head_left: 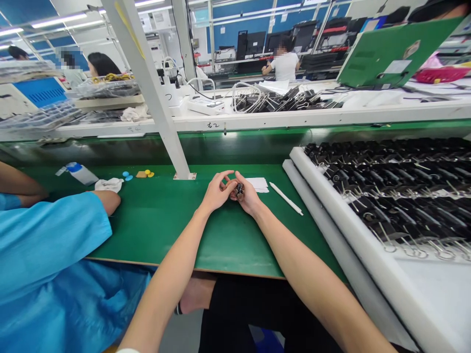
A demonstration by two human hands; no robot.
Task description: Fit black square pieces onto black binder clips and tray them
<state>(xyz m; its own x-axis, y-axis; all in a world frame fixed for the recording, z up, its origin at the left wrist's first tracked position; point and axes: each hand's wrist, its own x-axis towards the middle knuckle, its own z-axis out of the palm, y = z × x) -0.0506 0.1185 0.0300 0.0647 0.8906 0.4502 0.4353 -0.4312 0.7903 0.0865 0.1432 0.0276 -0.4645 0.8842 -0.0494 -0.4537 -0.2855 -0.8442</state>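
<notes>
My left hand and my right hand meet over the green bench, fingers curled toward each other. Between them is a small dark, shiny part, partly hidden by the fingers; its exact kind cannot be made out. The right hand cups it from the right, while the left thumb and fingertips pinch at its left side. Just behind the right hand lie some white paper slips. A white pen-like stick rests to the right of them.
At right, a white foam tray holds rows of black parts with binder clips. A white post stands on the bench. A co-worker's blue sleeve is at left, near a white bottle. Loose binder clips fill the shelf.
</notes>
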